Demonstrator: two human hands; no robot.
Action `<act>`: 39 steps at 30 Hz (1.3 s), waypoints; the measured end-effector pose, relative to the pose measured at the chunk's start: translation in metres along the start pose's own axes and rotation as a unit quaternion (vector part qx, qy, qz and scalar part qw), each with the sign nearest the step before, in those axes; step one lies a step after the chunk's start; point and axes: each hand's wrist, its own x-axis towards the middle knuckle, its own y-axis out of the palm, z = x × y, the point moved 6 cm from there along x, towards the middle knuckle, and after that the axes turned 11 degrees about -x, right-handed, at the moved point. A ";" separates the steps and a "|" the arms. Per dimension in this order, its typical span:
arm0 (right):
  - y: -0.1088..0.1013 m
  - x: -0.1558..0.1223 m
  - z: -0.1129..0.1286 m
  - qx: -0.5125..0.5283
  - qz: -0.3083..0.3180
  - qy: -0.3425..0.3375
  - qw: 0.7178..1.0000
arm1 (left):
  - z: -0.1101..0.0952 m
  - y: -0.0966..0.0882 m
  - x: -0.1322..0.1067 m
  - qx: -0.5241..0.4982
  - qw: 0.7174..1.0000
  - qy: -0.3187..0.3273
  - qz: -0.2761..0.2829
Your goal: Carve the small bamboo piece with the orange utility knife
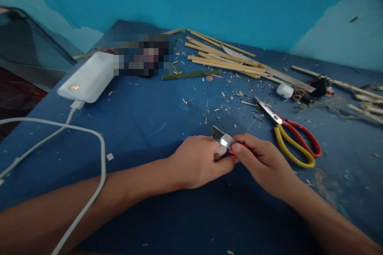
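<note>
My right hand is closed around the red handle of a utility knife, its blade pointing up and left. Just under the blade, my left hand grips a small piece of wood or bamboo, mostly hidden by the fingers. The blade is close against that piece; I cannot tell whether it is cutting in. Both hands meet low over the blue table. To the right of them lie scissors with one red and one yellow handle loop, their blades pointing up and left.
Several bamboo sticks and a green stick lie toward the wall among shavings. A white power bank has a cable crossing over my left forearm. A white earbud case and more sticks are at the right.
</note>
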 end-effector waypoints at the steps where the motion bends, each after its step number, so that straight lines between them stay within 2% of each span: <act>1: 0.000 0.000 0.000 0.001 0.001 0.000 1.000 | 0.000 0.000 0.000 -0.003 1.000 0.001 -0.001; 7: -0.001 -0.001 0.000 -0.001 0.008 -0.001 1.000 | 0.000 0.002 0.000 0.005 0.999 0.033 -0.021; 12: -0.001 -0.001 0.002 0.000 0.006 0.000 1.000 | 0.001 0.002 -0.001 0.000 0.998 0.035 -0.047; 20: -0.001 0.000 0.002 -0.007 0.004 -0.003 1.000 | -0.001 0.002 -0.001 0.002 0.998 0.039 -0.042; 24: -0.001 0.000 0.002 -0.010 0.009 0.003 1.000 | -0.001 0.003 -0.001 0.003 0.999 0.039 -0.020; 28: -0.001 -0.001 0.003 -0.014 0.010 0.001 1.000 | 0.000 0.001 0.000 0.001 0.999 0.036 -0.030; 33: -0.001 -0.001 0.003 -0.008 0.009 -0.002 1.000 | -0.002 0.002 0.000 0.002 0.999 0.033 -0.001; 39: -0.001 -0.001 0.004 -0.003 0.010 0.000 1.000 | -0.002 0.000 0.000 0.010 0.999 0.032 -0.014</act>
